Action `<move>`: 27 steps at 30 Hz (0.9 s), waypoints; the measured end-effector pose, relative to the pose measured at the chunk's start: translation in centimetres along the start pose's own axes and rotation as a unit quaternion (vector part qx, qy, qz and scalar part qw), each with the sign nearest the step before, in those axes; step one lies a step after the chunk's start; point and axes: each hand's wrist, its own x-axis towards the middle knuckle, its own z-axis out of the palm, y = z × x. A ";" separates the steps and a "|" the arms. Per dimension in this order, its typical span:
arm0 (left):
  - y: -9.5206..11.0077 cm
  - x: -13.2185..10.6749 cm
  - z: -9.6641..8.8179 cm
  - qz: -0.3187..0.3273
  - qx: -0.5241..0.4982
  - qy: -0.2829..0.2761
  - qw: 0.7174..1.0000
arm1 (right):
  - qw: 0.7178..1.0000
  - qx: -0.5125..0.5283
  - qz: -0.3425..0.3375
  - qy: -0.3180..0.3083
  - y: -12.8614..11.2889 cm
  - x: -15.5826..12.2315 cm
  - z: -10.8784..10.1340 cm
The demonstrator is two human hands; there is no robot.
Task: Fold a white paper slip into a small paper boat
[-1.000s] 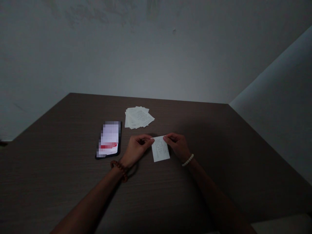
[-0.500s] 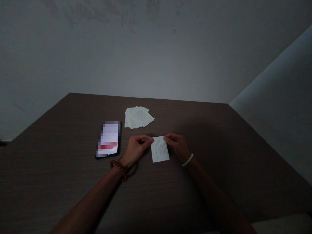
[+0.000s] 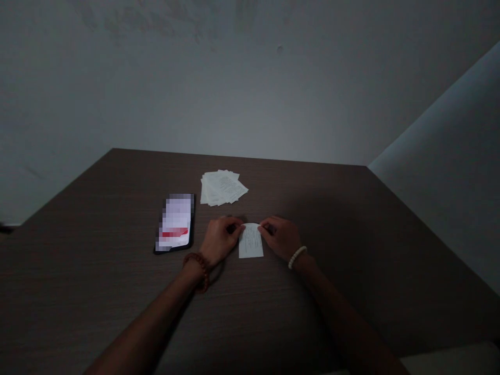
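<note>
A small white printed paper slip lies on the dark brown table in front of me. My left hand pinches its top left corner, fingers curled. My right hand pinches its top right corner. The slip's top edge curls over between my fingertips. A brown bead bracelet is on my left wrist and a white bead bracelet on my right.
A fanned pile of several similar white slips lies farther back. A phone with a lit screen rests to the left of my hands. Pale walls rise behind the table and along its right side.
Both hands have drawn closer together and slightly left. The slip's top edge has begun to curl over, and the slip looks narrower.
</note>
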 end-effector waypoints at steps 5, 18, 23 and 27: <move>-0.6 0.1 0.2 0.030 0.058 0.000 0.998 | 1.000 0.002 -0.020 0.016 0.0 -0.1 -0.1; -2.0 0.2 -0.6 0.161 0.138 -0.045 0.976 | 0.994 -0.060 -0.074 -0.045 0.4 -0.2 -0.3; -2.0 0.2 -1.7 0.164 0.151 -0.085 0.971 | 0.994 -0.064 -0.074 -0.045 0.7 -0.1 -0.3; -2.0 0.2 -1.9 0.160 0.145 -0.096 0.972 | 0.994 -0.069 -0.072 -0.049 0.9 -0.1 -0.3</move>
